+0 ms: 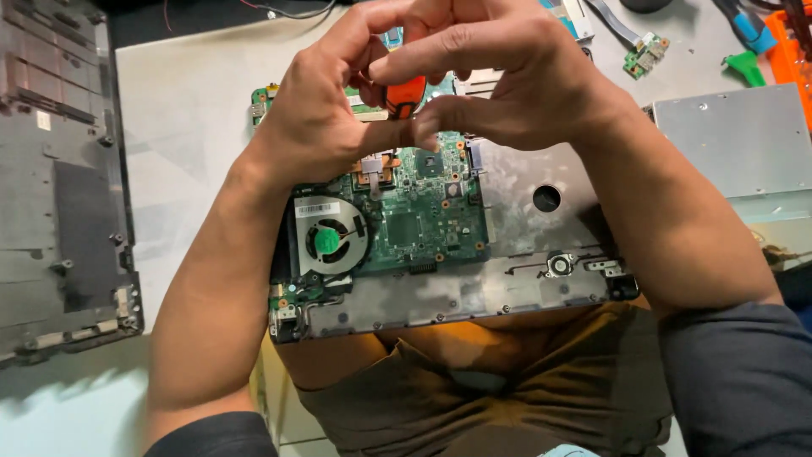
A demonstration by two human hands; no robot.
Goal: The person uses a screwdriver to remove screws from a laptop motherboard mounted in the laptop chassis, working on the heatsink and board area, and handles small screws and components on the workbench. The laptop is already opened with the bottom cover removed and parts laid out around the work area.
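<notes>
Head view: orange driver (404, 95) pinched between both hands at 12 o'clock, axis upright, tip hidden; left hand (326, 101) and right hand (499, 72) pressed together, equally near; motherboard (414, 216) directly beneath, fan (330, 237) toward 7 o'clock

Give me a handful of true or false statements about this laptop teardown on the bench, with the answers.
1. Both hands grip an orange-handled tool above the green circuit board. True; the left hand and right hand meet around it.
2. The cooling fan sits at the board's right end. False; it is at the left end in the picture.
3. A dark laptop cover lies at the left of the picture. True.
4. The fan's hub is red. False; it is green.
5. A small loose green board lies beyond the right hand. True.
</notes>
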